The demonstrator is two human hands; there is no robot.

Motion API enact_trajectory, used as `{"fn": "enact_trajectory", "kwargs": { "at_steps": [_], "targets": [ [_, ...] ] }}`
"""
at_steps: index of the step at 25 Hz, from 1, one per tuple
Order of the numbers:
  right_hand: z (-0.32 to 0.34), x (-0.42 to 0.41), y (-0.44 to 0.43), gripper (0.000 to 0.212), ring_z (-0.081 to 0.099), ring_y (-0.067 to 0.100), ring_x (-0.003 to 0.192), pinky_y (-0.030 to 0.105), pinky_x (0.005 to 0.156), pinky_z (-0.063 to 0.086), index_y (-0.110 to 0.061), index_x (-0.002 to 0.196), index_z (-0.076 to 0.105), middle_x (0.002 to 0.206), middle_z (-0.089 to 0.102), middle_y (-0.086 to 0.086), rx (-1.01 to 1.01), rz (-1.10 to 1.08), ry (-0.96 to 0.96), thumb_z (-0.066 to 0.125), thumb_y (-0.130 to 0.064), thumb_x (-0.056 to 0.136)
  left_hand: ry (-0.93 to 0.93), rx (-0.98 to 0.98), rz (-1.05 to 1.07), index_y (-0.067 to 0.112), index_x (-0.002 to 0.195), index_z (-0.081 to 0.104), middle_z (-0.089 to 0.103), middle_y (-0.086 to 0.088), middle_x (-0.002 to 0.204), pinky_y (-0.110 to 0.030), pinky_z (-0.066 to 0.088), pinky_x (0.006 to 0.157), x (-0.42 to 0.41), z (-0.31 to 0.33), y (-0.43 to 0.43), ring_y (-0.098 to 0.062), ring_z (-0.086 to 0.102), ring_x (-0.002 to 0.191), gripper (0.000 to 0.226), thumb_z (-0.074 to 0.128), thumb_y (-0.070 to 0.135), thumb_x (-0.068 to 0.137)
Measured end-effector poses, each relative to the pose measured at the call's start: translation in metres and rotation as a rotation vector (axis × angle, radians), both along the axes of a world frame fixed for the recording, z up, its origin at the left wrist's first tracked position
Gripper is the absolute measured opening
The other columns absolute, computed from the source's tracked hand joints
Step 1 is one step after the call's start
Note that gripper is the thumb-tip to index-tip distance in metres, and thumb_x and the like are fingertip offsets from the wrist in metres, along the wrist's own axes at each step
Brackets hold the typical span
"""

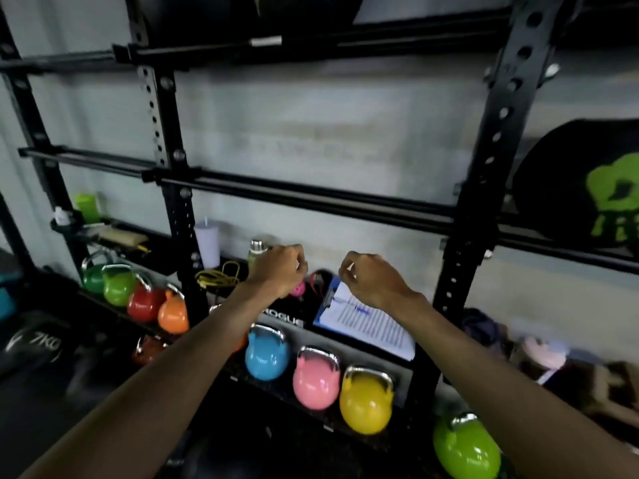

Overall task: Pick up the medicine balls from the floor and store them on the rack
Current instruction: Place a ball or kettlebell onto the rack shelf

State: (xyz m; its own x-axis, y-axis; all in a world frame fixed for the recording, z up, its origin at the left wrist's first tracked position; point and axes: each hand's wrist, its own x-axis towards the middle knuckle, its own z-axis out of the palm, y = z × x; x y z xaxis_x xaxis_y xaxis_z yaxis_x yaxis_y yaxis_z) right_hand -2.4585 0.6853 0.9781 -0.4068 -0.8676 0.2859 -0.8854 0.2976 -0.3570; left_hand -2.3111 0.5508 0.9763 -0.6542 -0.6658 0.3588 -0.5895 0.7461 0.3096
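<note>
A black steel rack (484, 174) fills the view. One black medicine ball with a green logo (581, 188) rests on the middle rails at the right edge. Another dark ball (249, 12) sits on the top rails, mostly cut off. A black ball marked 7KG (34, 344) lies low at the left. Both my arms reach forward below the middle rail. My left hand (280, 269) and my right hand (371, 280) hang with fingers loosely curled and nothing in them.
Coloured kettlebells (314, 378) line the lower shelves. A clipboard with paper (366, 323), a white cup (207, 243), a bottle (257, 252) and a yellow cord (218, 278) lie on the shelf under my hands. Bags (539, 350) sit at the right.
</note>
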Motion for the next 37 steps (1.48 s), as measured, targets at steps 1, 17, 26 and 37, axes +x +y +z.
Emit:
{"fn": "enact_trajectory", "kwargs": {
  "at_steps": [1, 17, 26, 37],
  "targets": [
    [-0.024, 0.005, -0.006, 0.025, 0.064, 0.036, 0.107, 0.040, 0.084, 0.052, -0.014, 0.110, 0.067, 0.111, 0.072, 0.014, 0.050, -0.002, -0.020, 0.051, -0.029, 0.098, -0.031, 0.028, 0.009, 0.020, 0.099, 0.066, 0.072, -0.009, 0.105, -0.035, 0.049, 0.077, 0.006, -0.024, -0.005, -0.033, 0.066, 0.101, 0.017, 0.052, 0.028, 0.095],
    [-0.369, 0.040, -0.071, 0.032, 0.063, 0.039, 0.112, 0.041, 0.089, 0.051, -0.007, 0.113, 0.064, 0.120, 0.066, 0.022, 0.560, -0.204, -0.584, 0.048, -0.031, 0.099, -0.771, 0.537, -0.083, 0.016, 0.115, 0.063, 0.066, -0.013, 0.120, -0.041, 0.052, 0.091, 0.041, -0.365, -0.077, -0.035, 0.063, 0.111, 0.029, 0.051, 0.034, 0.095],
    [-0.517, 0.094, -0.052, 0.032, 0.062, 0.041, 0.111, 0.038, 0.080, 0.046, -0.001, 0.123, 0.057, 0.121, 0.062, 0.024, 0.796, -0.381, -0.875, 0.043, -0.021, 0.103, -0.962, 0.761, -0.263, -0.003, 0.107, 0.066, 0.066, -0.024, 0.112, -0.038, 0.047, 0.084, 0.035, -0.511, -0.098, -0.036, 0.063, 0.105, 0.029, 0.049, 0.019, 0.099],
    [-0.797, 0.110, -0.088, 0.031, 0.061, 0.040, 0.106, 0.035, 0.075, 0.037, -0.003, 0.090, 0.061, 0.099, 0.064, 0.021, 0.691, -0.828, -1.219, 0.043, -0.025, 0.103, -0.986, 0.900, -0.231, 0.015, 0.142, 0.044, 0.054, -0.016, 0.134, -0.044, 0.048, 0.097, -0.013, -0.778, -0.151, -0.034, 0.057, 0.118, 0.049, 0.054, 0.031, 0.097]
  ]
}}
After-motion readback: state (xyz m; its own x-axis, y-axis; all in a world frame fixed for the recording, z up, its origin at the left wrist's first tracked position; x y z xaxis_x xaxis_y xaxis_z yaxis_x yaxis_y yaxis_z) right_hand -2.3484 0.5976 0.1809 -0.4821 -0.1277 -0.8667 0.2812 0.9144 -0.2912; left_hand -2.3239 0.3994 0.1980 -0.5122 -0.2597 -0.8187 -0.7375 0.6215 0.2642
